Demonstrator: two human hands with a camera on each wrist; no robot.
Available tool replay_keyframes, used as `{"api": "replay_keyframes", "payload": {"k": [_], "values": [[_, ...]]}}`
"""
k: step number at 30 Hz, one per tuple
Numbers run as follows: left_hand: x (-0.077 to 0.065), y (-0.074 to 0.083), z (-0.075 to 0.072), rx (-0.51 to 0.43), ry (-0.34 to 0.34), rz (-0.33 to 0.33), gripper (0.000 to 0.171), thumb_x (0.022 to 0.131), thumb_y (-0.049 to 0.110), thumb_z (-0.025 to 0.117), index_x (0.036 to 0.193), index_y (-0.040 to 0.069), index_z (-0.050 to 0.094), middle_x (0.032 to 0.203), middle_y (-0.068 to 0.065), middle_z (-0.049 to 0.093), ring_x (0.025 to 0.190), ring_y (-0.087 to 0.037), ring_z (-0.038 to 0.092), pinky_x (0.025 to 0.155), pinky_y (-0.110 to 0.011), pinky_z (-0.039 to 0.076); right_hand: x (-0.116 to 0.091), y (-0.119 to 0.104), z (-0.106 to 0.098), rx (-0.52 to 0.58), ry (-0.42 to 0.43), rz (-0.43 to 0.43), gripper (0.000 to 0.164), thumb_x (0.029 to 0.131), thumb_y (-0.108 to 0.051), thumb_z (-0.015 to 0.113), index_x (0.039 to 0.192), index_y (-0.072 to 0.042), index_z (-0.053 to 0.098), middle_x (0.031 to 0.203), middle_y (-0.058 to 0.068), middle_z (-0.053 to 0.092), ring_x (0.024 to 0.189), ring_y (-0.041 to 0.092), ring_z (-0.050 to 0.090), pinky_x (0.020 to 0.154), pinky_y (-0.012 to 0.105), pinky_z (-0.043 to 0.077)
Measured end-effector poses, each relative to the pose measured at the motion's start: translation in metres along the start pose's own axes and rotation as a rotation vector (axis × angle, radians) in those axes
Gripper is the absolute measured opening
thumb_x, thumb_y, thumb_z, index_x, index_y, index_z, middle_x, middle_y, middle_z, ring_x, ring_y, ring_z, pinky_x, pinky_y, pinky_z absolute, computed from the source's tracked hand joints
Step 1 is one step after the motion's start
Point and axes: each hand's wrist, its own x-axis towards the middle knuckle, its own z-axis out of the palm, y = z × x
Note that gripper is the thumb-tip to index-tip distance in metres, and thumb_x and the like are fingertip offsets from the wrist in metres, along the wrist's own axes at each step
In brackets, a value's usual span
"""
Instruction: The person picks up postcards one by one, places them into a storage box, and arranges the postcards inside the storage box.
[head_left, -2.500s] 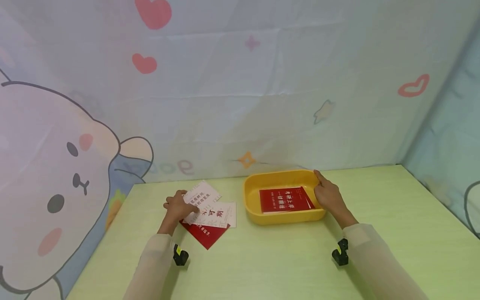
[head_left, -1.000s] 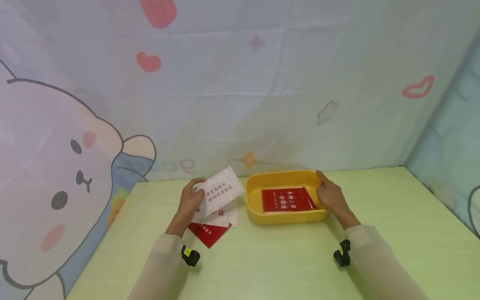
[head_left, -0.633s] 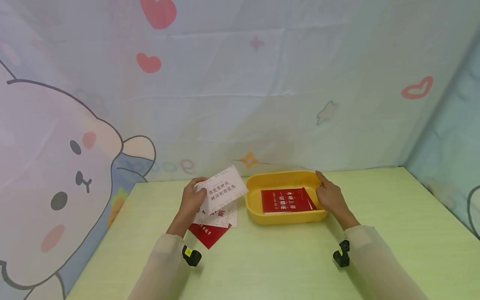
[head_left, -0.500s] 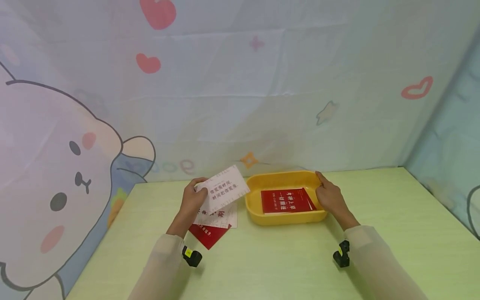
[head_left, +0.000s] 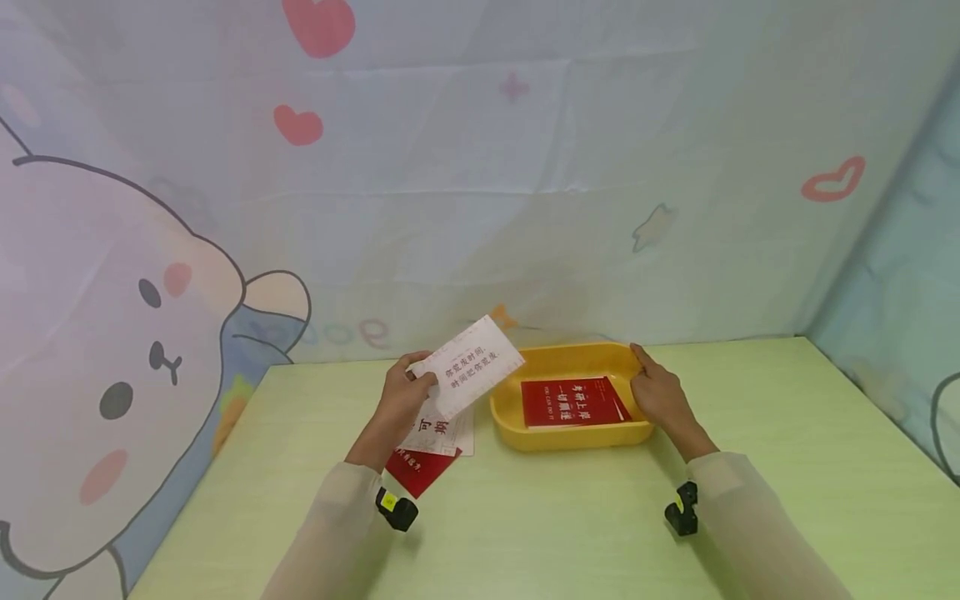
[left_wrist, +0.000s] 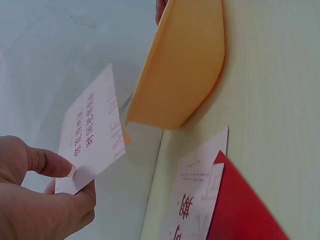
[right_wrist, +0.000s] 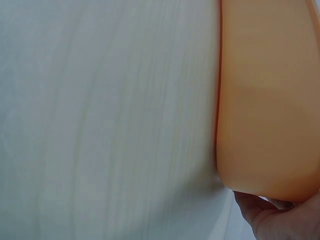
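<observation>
Left hand (head_left: pixel 401 393) holds white card (head_left: pixel 474 365) aloft (tilted) beside yellow tray (head_left: pixel 525 433).

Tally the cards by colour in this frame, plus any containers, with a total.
White cards: 2, one white card pinched in the left hand, one white card on the table
Red cards: 2, one red card in the tray, one red card under the white one
Yellow tray: 1, right hand gripping its end
Total: 5

Pale sheer sleeves (head_left: pixel 330 533); black wrist cameras (head_left: pixel 396 509), yellow mark; bare hands.
</observation>
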Motion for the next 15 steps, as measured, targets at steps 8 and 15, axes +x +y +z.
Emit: {"api": "replay_keyframes", "payload": {"k": [8, 15], "values": [[-0.002, 0.007, 0.017, -0.09, -0.097, 0.032, 0.05, 0.097, 0.005, 0.053, 0.145, 0.01, 0.042, 0.129, -0.02, 0.062, 0.098, -0.021, 0.063, 0.087, -0.036, 0.051, 0.0, 0.001, -0.001, 0.004, 0.009, -0.006, 0.062, 0.096, -0.012, 0.022, 0.156, -0.001, 0.021, 0.155, 0.03, 0.032, 0.113, 0.039, 0.049, 0.1, 0.053, 0.044], [-0.006, 0.01, 0.027, -0.139, -0.165, 0.042, 0.051, 0.097, 0.001, 0.053, 0.146, 0.007, 0.042, 0.124, -0.018, 0.062, 0.103, -0.02, 0.064, 0.095, -0.035, 0.052, -0.001, 0.0, 0.0, 0.001, -0.008, -0.003, 0.062, 0.096, -0.012, 0.021, 0.157, -0.001, 0.019, 0.156, 0.031, 0.031, 0.116, 0.04, 0.047, 0.097, 0.049, 0.043]]}}
